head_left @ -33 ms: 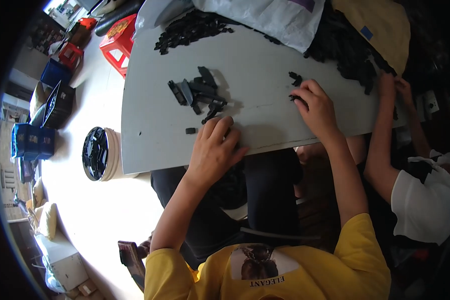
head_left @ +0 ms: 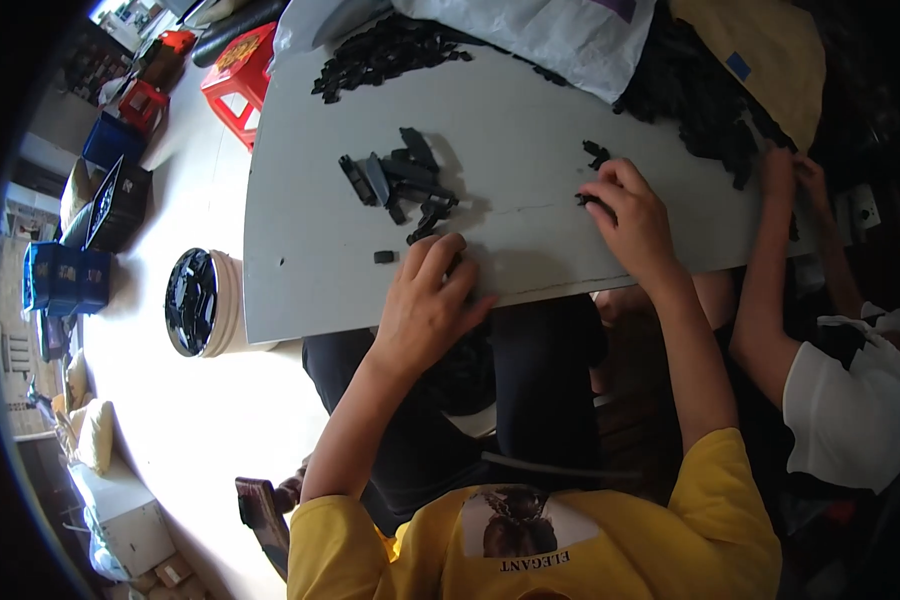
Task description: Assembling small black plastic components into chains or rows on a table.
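Note:
My right hand point(head_left: 630, 215) is closed in a pinch on a small black plastic piece point(head_left: 586, 200), low over the table. Just beyond it lies another small black part point(head_left: 596, 153). My left hand point(head_left: 425, 290) rests at the table's near edge, fingers bent and apart, thumb spread to the right. A dark patch shows between its fingers; whether that is a part or shadow I cannot make out. Beyond its fingertips is a loose pile of long black plastic parts point(head_left: 400, 180). One short black block point(head_left: 384, 257) lies to the left of that hand.
A heap of small black parts point(head_left: 390, 55) covers the grey table's point(head_left: 310, 220) far side, beside a white plastic bag point(head_left: 550, 40). At right, another person's hands point(head_left: 785, 175) are by a dark heap and tan sack point(head_left: 770, 60). A bucket point(head_left: 225, 305) of black parts stands left.

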A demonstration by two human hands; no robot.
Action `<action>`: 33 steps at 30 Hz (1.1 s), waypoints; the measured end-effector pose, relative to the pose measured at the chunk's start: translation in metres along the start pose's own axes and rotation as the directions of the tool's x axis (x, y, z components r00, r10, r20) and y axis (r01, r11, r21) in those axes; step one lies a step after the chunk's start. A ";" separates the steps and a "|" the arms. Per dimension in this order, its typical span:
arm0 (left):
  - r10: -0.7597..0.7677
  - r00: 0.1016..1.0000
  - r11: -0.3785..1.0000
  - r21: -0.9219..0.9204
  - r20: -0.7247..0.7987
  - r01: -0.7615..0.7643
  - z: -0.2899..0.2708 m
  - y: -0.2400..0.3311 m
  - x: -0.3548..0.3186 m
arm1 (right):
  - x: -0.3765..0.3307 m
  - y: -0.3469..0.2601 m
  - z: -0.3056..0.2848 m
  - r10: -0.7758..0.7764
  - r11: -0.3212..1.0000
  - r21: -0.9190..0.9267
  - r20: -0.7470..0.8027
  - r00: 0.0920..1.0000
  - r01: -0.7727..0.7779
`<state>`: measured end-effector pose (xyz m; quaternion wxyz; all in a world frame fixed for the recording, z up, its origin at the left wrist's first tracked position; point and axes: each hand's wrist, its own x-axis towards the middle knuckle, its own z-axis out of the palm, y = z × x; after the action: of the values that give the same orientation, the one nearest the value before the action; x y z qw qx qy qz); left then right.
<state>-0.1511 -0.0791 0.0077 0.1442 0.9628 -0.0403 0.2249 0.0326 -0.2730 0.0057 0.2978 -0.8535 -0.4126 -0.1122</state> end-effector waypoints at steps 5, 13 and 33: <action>-0.252 0.966 0.894 -0.397 -0.060 0.209 -0.005 0.000 -0.033 | -0.007 -0.039 0.015 -0.196 0.949 0.283 0.194 0.961 0.137; -0.464 0.884 0.639 -0.712 -0.057 0.289 -0.015 -0.020 -0.032 | 0.009 -0.057 0.017 -0.037 0.918 0.389 0.283 0.958 -0.079; -0.327 0.941 0.883 -0.382 -0.081 0.274 -0.028 -0.026 -0.041 | 0.016 -0.057 0.040 -0.202 0.965 0.193 0.118 0.972 0.177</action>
<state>-0.1959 -0.0457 0.0071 0.3561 0.8950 0.0792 0.2568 -0.0035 -0.2107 0.0045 0.3331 -0.7850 -0.5205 -0.0433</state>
